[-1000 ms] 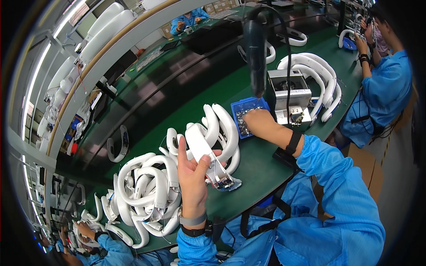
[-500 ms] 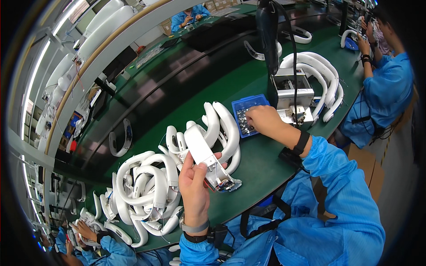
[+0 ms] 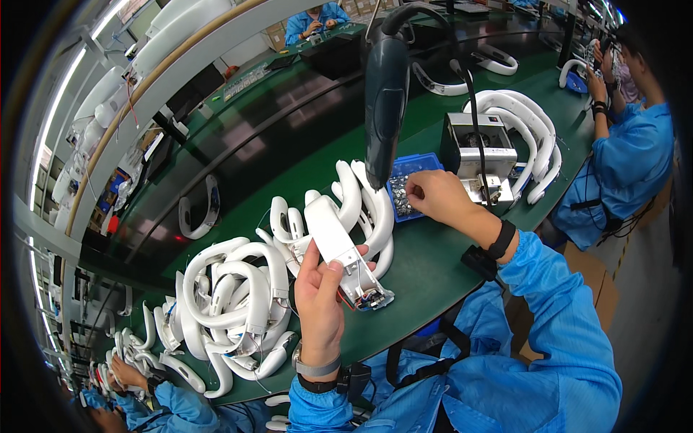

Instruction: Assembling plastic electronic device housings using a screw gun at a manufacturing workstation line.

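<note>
My left hand (image 3: 323,296) is closed round a white curved plastic housing (image 3: 332,234), fingers beneath and thumb on top. Wires and small electronic parts (image 3: 371,296) show at the housing's open near end. Over the right side of a blue bin (image 3: 426,160) of small metal parts (image 3: 401,198), my right hand (image 3: 438,193) has its fingertips pinched together. Whatever they may hold is too small or hidden to make out. A dark power tool (image 3: 385,101) hangs on a cord, its tip just left of the bin.
Piles of white curved housings (image 3: 229,307) lie left and beyond my left hand. Right of the bin stands a metal box-shaped device (image 3: 482,155), with more curved housings (image 3: 538,130) beside it. Co-workers in blue sit at the right (image 3: 629,155), far side and lower left.
My right hand has lifted slightly from the metal parts toward the bin's right side. The hanging tool has come into the open left of the device. My left hand keeps its hold.
</note>
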`<state>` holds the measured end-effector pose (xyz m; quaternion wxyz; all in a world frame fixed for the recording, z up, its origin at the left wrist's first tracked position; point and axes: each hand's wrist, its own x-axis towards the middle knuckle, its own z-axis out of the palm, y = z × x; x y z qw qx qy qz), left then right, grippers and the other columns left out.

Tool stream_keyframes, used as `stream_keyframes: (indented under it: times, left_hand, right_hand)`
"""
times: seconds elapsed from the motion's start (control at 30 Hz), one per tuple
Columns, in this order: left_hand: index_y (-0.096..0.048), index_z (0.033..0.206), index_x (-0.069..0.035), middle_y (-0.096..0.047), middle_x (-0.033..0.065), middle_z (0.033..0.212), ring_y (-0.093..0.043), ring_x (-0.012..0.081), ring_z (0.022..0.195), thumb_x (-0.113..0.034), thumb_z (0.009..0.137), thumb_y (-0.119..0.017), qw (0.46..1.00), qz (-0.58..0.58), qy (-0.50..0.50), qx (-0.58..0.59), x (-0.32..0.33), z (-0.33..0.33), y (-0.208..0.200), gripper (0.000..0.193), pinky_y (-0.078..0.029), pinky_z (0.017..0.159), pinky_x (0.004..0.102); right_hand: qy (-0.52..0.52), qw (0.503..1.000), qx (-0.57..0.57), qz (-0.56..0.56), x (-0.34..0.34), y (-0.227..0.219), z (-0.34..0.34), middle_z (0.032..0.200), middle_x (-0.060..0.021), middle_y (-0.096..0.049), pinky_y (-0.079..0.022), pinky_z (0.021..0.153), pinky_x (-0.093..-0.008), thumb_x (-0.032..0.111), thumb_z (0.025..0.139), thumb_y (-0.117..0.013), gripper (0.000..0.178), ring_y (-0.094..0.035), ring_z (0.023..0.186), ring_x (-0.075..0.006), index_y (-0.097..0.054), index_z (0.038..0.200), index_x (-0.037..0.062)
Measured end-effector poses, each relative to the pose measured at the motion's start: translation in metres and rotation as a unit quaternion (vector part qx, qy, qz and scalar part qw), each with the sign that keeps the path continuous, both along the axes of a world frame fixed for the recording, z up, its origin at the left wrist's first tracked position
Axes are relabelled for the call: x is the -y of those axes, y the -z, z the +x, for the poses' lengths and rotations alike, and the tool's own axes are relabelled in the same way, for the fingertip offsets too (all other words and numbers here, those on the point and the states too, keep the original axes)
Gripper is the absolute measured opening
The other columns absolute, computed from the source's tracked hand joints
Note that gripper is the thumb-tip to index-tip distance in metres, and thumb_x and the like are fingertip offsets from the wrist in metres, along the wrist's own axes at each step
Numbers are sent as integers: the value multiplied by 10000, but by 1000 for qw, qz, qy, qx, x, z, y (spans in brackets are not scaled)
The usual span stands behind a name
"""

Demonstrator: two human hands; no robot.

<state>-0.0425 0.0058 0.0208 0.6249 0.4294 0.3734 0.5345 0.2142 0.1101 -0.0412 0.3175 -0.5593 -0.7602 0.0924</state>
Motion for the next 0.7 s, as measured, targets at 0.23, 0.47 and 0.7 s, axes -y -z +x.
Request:
stream_keyframes:
  times: [0.23,0.47,0.7]
  left_hand:
    - [-299,1455,27,-635,261,1152,-699,307,936,-151,973,-476,1000,3,6,8,-1,1,0,544,-601,788,377]
    - [-258,1468,50,-620,264,1189,-683,302,994,-99,967,-480,999,-3,23,43,-1,-4,-5,567,-575,843,375]
    - [-199,1507,57,-621,173,1226,-616,180,1096,-35,977,-495,998,-7,12,56,1,-7,7,614,-485,937,304]
  right_hand:
    - [15,999,29,-3,14,-3,2,792,-91,-684,-530,673,-407,130,808,-654,63,-669,735,-308,-657,842,78]
    - [-132,982,-77,107,65,-62,-43,773,-67,-650,-514,583,-363,137,843,-660,58,-659,693,-272,-652,878,92]
    - [-274,947,65,152,60,-109,-76,798,-39,-562,-481,507,-339,86,776,-672,105,-643,667,-221,-625,867,105]
